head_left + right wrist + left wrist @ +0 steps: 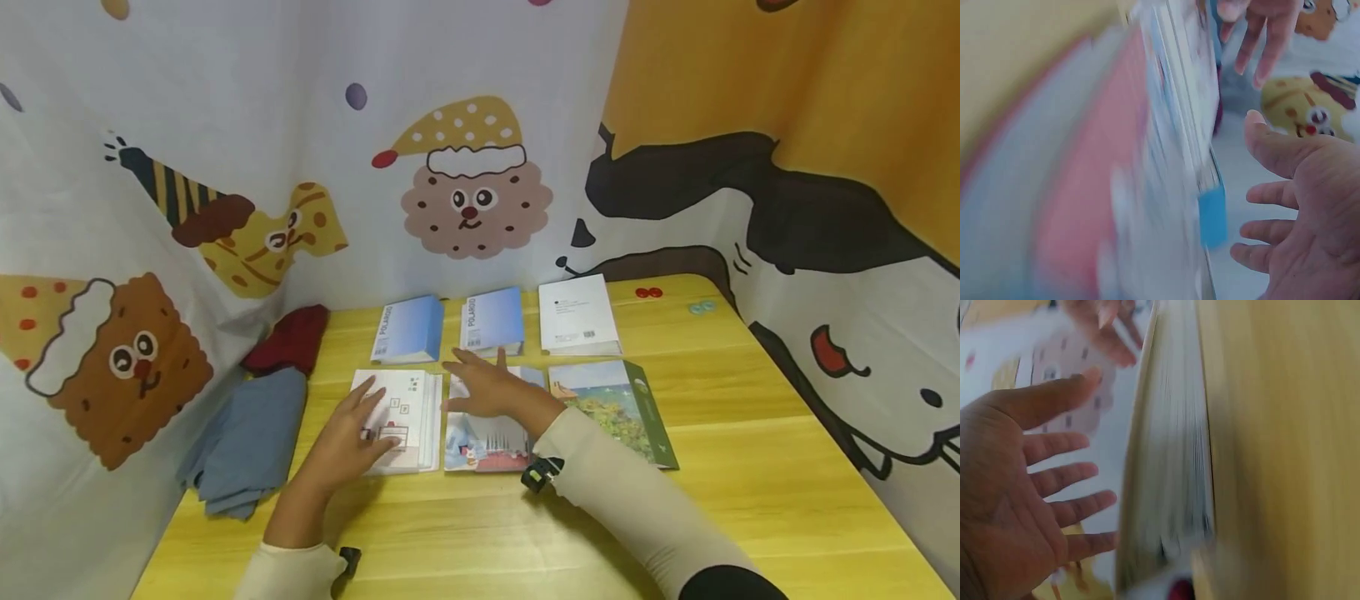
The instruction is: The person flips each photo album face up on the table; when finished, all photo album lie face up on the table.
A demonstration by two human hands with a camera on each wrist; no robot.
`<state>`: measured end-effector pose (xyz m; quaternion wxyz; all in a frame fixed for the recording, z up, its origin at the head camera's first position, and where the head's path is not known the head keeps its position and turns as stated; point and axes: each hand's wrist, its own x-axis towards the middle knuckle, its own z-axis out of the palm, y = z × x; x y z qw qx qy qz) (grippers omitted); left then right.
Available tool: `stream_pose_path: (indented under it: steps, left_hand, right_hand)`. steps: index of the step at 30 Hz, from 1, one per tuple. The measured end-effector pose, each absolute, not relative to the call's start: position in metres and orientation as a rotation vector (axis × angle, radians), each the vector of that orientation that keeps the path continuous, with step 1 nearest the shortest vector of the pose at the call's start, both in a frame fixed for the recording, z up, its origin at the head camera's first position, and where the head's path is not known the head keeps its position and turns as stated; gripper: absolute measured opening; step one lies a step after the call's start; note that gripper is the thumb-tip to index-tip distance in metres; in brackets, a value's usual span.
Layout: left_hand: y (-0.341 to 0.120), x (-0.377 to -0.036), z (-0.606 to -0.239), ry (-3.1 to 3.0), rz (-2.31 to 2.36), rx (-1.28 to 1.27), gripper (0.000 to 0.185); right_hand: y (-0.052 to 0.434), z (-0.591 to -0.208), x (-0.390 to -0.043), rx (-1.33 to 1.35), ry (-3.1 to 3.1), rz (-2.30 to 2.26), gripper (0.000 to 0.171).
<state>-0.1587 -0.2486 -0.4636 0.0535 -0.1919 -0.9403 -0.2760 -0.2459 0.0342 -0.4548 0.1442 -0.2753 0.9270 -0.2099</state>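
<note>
**Two open hands over a spread of books on a yellow table**

A wooden table with a yellow top fills the lower part of the head view, closed in by a cartoon-printed curtain on the left and back and an orange panel with a black-and-white dog on the right. At the table's left edge lies a folded blue-grey cloth, with a dark red cloth just behind it.

Six books sit in two rows. In the back row stand two blue books lettered on their spines, and beside them a white book. In the front row, a white book with small pictures on its cover lies on the left, a book with a pink and blue cover in the middle, and a green landscape book on the right.

The left hand rests flat on the white picture-cover book, fingers straight and spread, gripping nothing. The right hand hovers over the far end of the pink and blue book, fingers loosely extended and holding nothing; whether it touches the cover cannot be told. The wrist views are blurred but show both palms open.

Two small red dots and a pale green bit lie near the far right corner.
</note>
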Motion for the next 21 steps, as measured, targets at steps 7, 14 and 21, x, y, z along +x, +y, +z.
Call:
stream_pose_path:
  steps: [7, 14, 21]
  left_hand:
    - [-0.177, -0.161, -0.459, -2.925, -0.772, -0.792, 0.077]
    - [-0.127, -0.163, -0.463, -2.989, -0.735, -0.949, 0.086]
    - [-0.107, -0.164, -0.473, -3.073, -0.713, -0.964, 0.099]
  right_hand:
    - [0.092, -0.453, -0.258, -0.748, 2.67, -0.634, 0.08]
    - [0.137, -0.456, -0.257, -0.719, 2.62, -0.697, 0.08]
    - [0.166, -0.46, -0.26, -0.754, 2.586, -0.681, 0.08]
